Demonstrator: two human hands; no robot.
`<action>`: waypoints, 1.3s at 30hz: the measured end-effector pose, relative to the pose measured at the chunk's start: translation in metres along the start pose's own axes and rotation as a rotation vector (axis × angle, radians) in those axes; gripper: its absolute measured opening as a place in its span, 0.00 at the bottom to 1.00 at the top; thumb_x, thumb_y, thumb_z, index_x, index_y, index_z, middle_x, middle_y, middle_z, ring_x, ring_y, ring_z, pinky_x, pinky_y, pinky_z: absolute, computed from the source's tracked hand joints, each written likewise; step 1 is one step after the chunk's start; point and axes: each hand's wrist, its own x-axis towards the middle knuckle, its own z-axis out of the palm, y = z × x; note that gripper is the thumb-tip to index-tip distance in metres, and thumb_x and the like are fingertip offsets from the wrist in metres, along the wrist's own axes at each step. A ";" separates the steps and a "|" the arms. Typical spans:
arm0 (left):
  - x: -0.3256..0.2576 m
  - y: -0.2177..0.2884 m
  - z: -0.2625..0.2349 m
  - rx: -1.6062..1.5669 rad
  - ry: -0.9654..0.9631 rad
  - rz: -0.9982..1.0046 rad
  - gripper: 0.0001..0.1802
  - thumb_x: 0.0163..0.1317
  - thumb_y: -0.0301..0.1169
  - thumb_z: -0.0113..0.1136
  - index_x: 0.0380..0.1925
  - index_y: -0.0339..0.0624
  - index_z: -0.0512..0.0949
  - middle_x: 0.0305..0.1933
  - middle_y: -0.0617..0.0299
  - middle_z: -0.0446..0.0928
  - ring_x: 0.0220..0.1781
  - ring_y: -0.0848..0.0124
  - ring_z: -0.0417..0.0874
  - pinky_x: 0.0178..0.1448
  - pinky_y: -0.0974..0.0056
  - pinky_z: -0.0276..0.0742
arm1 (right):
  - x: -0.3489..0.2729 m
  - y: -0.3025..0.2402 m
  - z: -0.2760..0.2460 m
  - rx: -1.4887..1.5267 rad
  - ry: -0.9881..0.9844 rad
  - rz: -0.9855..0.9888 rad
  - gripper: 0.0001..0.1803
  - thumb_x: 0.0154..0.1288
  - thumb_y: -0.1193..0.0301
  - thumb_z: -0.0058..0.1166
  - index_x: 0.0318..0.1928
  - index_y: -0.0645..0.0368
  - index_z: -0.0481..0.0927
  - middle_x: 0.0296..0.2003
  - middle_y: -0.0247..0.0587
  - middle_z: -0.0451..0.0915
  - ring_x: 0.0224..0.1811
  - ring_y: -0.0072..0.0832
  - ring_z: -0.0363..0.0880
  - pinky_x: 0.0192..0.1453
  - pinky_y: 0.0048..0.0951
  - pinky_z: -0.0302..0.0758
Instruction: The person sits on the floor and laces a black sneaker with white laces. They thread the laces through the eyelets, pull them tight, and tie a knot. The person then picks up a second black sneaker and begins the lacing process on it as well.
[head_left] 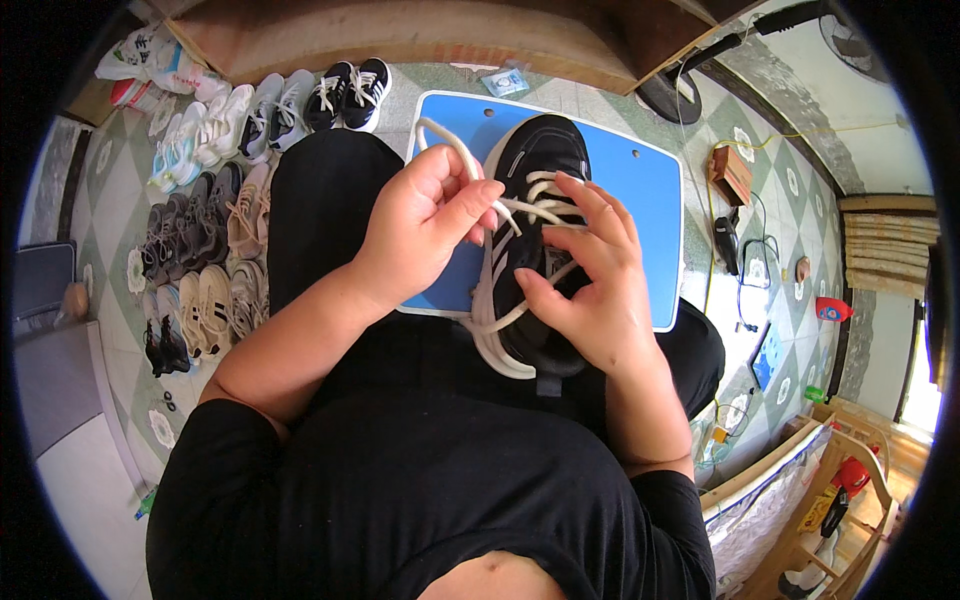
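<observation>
A black sneaker (535, 160) with a white sole lies on a blue board (640, 190) across my lap, toe pointing away. My left hand (425, 220) pinches a white shoelace (452, 145) and pulls it up and to the left, away from the eyelets. My right hand (590, 275) rests on the sneaker's tongue and laces, with the fingers spread over the crossed lace and the thumb against the shoe's side.
Several pairs of shoes (215, 200) stand in rows on the tiled floor at my left. To the right lie a small wooden box (732, 172), cables and small items. A wooden frame (830, 480) stands at the lower right, and a wooden bench edge (420, 40) runs ahead.
</observation>
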 end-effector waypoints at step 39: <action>-0.009 -0.001 0.008 0.318 -0.136 -0.002 0.06 0.58 0.24 0.63 0.35 0.37 0.80 0.35 0.62 0.79 0.37 0.74 0.79 0.43 0.69 0.75 | 0.002 0.011 -0.003 0.099 -0.046 -0.100 0.12 0.45 0.72 0.61 0.32 0.65 0.81 0.54 0.51 0.74 0.58 0.53 0.68 0.60 0.46 0.67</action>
